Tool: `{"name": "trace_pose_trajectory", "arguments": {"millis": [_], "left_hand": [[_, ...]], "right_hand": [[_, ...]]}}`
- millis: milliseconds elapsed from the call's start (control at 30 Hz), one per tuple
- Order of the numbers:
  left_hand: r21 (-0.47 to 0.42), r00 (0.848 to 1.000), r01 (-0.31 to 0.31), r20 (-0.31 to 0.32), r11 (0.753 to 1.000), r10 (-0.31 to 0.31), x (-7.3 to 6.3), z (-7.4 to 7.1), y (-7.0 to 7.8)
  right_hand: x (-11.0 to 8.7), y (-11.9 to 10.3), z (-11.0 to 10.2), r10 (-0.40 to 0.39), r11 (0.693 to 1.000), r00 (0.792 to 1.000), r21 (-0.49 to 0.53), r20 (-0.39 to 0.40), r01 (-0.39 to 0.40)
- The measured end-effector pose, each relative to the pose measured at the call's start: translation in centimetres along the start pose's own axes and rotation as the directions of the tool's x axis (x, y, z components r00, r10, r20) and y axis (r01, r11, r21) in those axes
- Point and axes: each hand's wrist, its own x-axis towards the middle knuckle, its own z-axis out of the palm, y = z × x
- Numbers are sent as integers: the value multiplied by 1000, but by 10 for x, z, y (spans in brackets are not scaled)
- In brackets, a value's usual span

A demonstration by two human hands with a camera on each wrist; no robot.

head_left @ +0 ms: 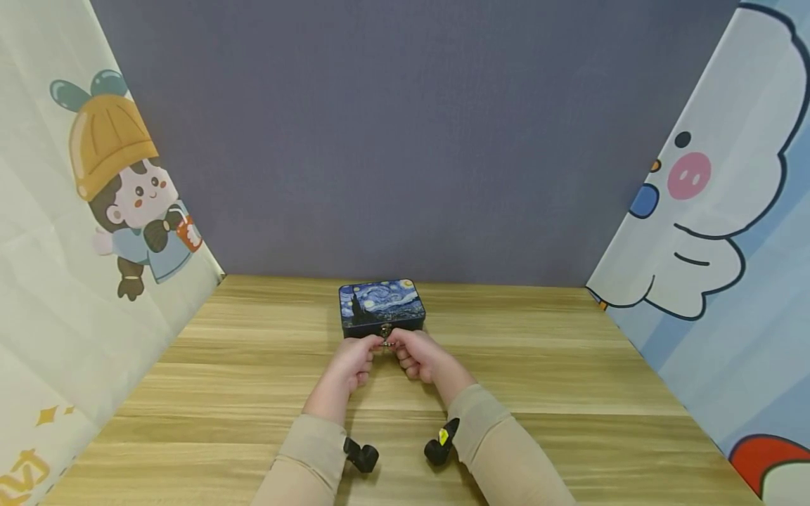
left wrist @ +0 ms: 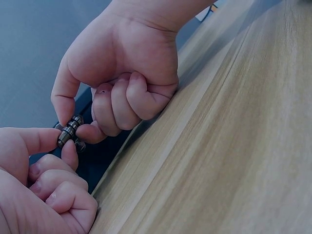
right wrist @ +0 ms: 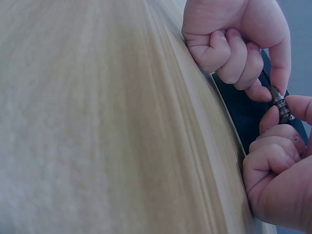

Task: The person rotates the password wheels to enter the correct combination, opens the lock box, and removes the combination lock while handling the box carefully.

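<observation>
Left hand (head_left: 358, 360) and right hand (head_left: 419, 355) each pinch one end of the ringed lock (left wrist: 70, 130) at the box's (head_left: 382, 303) near side, far on the bench (head_left: 253, 351). Steady one end; turn rings gently, singly.

Back wall (head_left: 405, 140) reads plain grey-purple to me, matt, faintly woven in texture. Table (head_left: 209, 400): yellow-brown wood grain, streaks running side to side; far edge meets the wall's foot. Left wall (head_left: 38, 211): cream, lightly creased, like hung cloth. On it I note a cartoon child (head_left: 139, 193) in an orange hat, blue clothes, red drink in hand; gold star shape (head_left: 46, 415) lower down. Right wall (head_left: 709, 365): pale blue bands, large white cartoon animal (head_left: 740, 169), black outline, pink snout; red shape (head_left: 762, 453) near the bottom corner. Light I judge soft, fairly even. Both wrist views give me paler grain.
</observation>
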Motion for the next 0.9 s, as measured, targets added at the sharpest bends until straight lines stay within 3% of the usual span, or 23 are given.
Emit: {"name": "trace_pose_trajectory", "arguments": {"millis": [900], "left_hand": [[8, 1000, 12, 5, 1000, -12, -1, 1, 2]], "right_hand": [[2, 1, 0, 7, 1000, 1000, -17, -19, -7]]}}
